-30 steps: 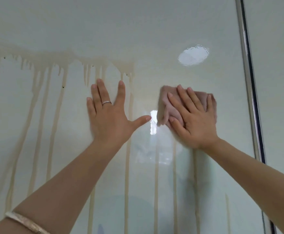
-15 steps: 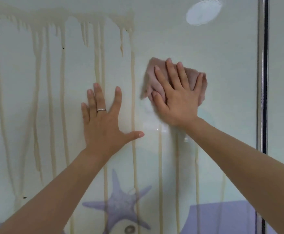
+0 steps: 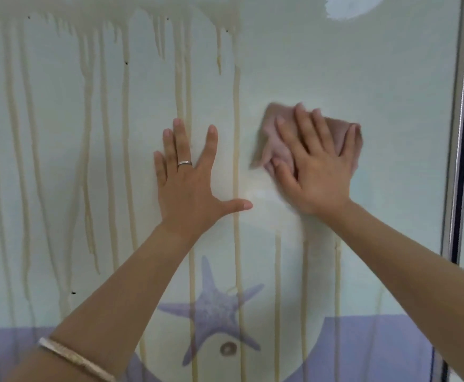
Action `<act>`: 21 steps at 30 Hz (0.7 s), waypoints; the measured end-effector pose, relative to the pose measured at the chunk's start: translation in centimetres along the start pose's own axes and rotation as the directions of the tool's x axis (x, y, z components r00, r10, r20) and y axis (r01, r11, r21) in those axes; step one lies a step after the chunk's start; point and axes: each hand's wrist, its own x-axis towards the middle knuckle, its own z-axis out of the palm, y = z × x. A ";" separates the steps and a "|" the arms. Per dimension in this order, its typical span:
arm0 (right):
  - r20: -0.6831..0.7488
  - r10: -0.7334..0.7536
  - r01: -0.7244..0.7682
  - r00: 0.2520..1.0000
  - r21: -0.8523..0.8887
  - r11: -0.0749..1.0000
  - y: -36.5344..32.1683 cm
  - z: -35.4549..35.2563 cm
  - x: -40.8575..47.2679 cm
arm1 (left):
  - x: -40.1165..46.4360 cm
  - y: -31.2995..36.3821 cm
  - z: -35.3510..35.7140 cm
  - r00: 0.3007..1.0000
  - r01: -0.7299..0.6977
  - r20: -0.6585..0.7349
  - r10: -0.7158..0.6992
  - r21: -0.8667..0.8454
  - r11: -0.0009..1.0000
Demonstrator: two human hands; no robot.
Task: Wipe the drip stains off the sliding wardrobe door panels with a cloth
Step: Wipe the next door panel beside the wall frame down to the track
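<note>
A glossy pale-green wardrobe door panel [image 3: 376, 78] fills the view, streaked with several long beige drip stains [image 3: 126, 133] running down from a stained band at the top. My right hand [image 3: 316, 166] lies flat with straight fingers on a folded pinkish cloth [image 3: 273, 136], pressing it against the panel right of centre; both are motion-blurred. My left hand [image 3: 189, 183], wearing a ring, rests flat and spread on the panel to the cloth's left. Drips continue below the cloth [image 3: 277, 285].
A metal door frame edge [image 3: 462, 133] runs vertically at the right, with another panel beyond it. A purple starfish print [image 3: 211, 310] and a purple band sit low on the panel. A light reflection [image 3: 352, 5] shows at the top.
My right hand has slid the cloth down the panel, leaving the area above it free of streaks. The view has tilted down, showing more of the starfish. My left hand stays planted.
</note>
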 end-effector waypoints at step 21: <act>-0.188 0.037 -0.041 0.981 -0.020 0.999 -2.8 3.1 -7.8 | -0.1 -0.1 0.6 0.998 -0.018 -0.053 0.017 -0.012 1.000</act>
